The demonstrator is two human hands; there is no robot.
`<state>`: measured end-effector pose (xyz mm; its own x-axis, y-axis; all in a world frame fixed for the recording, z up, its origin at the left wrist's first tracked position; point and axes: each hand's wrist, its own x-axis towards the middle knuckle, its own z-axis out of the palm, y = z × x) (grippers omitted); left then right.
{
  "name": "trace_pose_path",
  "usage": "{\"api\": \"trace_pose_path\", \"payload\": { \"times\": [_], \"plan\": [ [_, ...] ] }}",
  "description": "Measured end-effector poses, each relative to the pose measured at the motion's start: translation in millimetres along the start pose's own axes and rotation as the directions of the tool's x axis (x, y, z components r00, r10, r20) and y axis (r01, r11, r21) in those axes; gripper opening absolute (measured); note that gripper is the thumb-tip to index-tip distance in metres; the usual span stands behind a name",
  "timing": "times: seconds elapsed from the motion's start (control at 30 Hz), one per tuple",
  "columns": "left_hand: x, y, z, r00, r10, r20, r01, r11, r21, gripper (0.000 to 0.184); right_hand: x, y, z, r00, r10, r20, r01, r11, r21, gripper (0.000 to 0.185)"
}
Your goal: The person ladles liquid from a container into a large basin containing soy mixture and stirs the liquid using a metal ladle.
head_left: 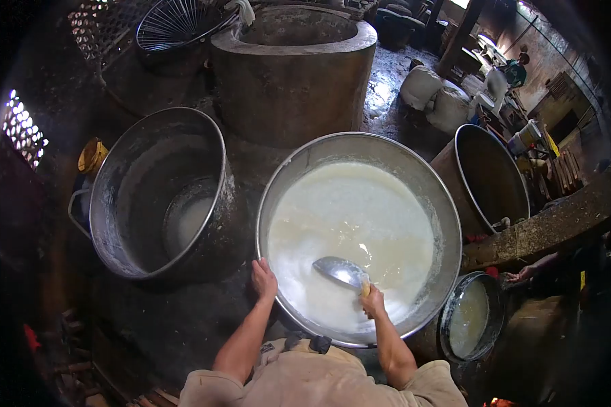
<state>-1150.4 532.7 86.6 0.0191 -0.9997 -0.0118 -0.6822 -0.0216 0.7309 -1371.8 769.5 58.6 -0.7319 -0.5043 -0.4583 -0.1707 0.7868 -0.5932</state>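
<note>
A large round metal vat (448, 203) stands in front of me, filled with a milky white liquid (353, 203) that has thin foam on it. My right hand (372, 302) is closed round the short pale handle of a metal ladle (343, 271). The ladle's wide bowl lies tilted at the liquid's surface, in the near part of the vat. At the vat's near left edge, my left hand (264, 280) grips the rim; its fingertips are partly hidden against the metal.
A deep metal pot (115, 237) with a little whitish liquid stands at left. Behind is a round concrete well (292, 88); at right are a tilted metal drum (458, 178) and a bucket (448, 339) of pale liquid. Another person's hand (523, 273) shows near the beam (543, 227).
</note>
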Motion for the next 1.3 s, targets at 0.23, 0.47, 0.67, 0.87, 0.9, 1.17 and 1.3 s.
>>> {"api": "trace_pose_path", "payload": {
  "times": [0.23, 0.47, 0.67, 0.87, 0.9, 1.17, 1.3],
  "plan": [
    [2.6, -11.0, 3.9, 0.998, 0.004, 0.062, -0.003, 1.0, -0.023, 0.03, -53.6, -58.3, 41.4, 0.992, 0.05, 0.114, -0.061, 0.993, 0.1, 0.043],
    [3.2, -7.4, -0.2, 0.996, -0.019, 0.092, 0.028, 0.995, -0.099, 0.027, -63.3, -166.1, -36.9, 0.976, -0.034, 0.215, 0.01, 0.994, 0.111, 0.05],
    [3.3, -6.0, -3.1, 0.994, -0.03, 0.108, 0.043, 0.992, -0.122, 0.027, 22.8, -230.3, -27.2, 0.84, -0.527, -0.132, 0.485, 0.837, -0.255, 0.045],
    [2.8, -2.9, -7.4, 0.992, -0.022, 0.122, 0.036, 0.993, -0.11, 0.028, 105.6, -182.7, 34.8, 0.937, -0.35, -0.024, 0.298, 0.831, -0.469, 0.024],
    [4.0, -3.6, -4.9, 0.992, -0.029, 0.121, 0.041, 0.994, -0.099, 0.029, 99.0, -173.8, 34.2, 0.954, -0.299, 0.006, 0.27, 0.853, -0.446, 0.025],
    [1.7, -8.2, 2.2, 0.999, 0.008, 0.046, -0.006, 0.999, -0.048, 0.032, 51.2, -68.5, 16.3, 0.992, -0.098, 0.082, 0.124, 0.885, -0.45, 0.028],
    [3.2, -11.0, 3.3, 0.997, -0.013, 0.075, 0.014, 1.0, -0.014, 0.032, 35.4, 8.7, 1.8, 0.993, -0.115, 0.033, 0.117, 0.881, -0.458, 0.029]
  ]
}}
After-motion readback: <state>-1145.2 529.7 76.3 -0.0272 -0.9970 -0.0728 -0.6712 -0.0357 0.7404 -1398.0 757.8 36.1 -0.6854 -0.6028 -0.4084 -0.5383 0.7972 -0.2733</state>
